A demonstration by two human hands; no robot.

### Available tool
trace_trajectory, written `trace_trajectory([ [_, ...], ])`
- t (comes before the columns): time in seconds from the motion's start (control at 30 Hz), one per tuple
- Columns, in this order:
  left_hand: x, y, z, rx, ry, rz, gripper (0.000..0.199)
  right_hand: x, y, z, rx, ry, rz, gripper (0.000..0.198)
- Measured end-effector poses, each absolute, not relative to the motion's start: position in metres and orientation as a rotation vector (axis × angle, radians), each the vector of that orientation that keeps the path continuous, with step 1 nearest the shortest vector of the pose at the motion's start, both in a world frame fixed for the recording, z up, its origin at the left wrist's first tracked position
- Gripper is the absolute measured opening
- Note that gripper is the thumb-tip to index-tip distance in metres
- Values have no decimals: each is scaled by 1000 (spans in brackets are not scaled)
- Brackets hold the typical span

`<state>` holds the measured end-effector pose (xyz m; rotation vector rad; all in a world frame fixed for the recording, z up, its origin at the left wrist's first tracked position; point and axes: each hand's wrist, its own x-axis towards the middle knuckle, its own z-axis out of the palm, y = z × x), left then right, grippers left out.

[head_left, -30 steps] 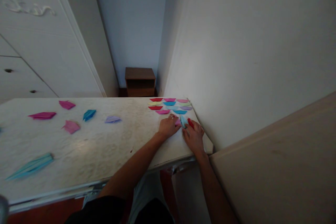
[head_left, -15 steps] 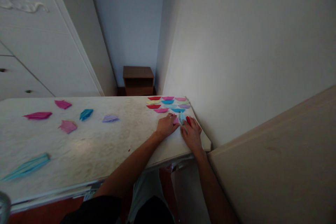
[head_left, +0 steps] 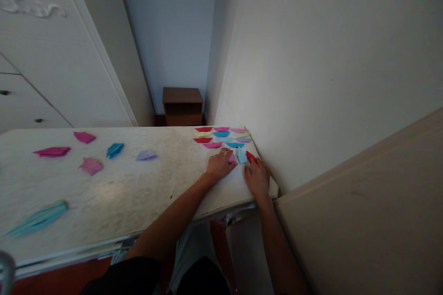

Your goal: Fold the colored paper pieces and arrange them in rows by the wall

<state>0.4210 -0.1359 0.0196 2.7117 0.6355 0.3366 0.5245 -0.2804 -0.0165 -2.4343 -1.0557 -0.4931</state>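
My left hand (head_left: 220, 165) rests on the table, thumb and index finger closed around a pink folded paper (head_left: 232, 158). Just right of it lies a light blue folded paper (head_left: 241, 155), touched by neither hand. The fingers of my right hand (head_left: 258, 178) lie on the near end of a red folded paper (head_left: 250, 156), its thumb held apart. Beyond both hands, several boat-shaped folded papers in many colours sit in close rows, among them a blue one (head_left: 235, 145) and a magenta one (head_left: 212, 145).
On the left of the worn white table (head_left: 138, 198) lie scattered folded papers: a lilac one (head_left: 146, 156), a blue one (head_left: 115, 150), several pinks and a long teal one (head_left: 39, 218). A wall (head_left: 311, 64) borders the right side. A brown cabinet (head_left: 182, 96) stands beyond.
My right hand has let go of the light blue paper and shifted slightly right and nearer, onto the red one. My left hand stays at the pink paper.
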Motion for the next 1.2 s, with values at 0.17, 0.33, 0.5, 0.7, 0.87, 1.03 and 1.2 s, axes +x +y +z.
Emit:
trace_trajectory([
  [0.17,421,-136,20,2711,659,302,48,526,-275,-20,-2500,-1055,-449,44],
  [0.33,423,-135,18,2718,647,341,50,526,-274,-18,-2544,-1051,-470,45],
  [0.5,421,-136,19,2682,669,350,54,529,-275,-17,-2452,-1051,-463,48],
  [0.7,404,-133,23,2586,680,371,56,531,-283,-16,-2214,-997,-431,45],
  [0.87,358,-126,19,2473,535,471,50,527,-292,-12,-2091,-1002,-432,37],
  [1.03,286,-117,19,2349,462,528,35,526,-297,-10,-2021,-994,-430,35],
  [1.2,210,-101,20,2290,686,659,13,505,-286,-10,-1943,-941,-291,33],
])
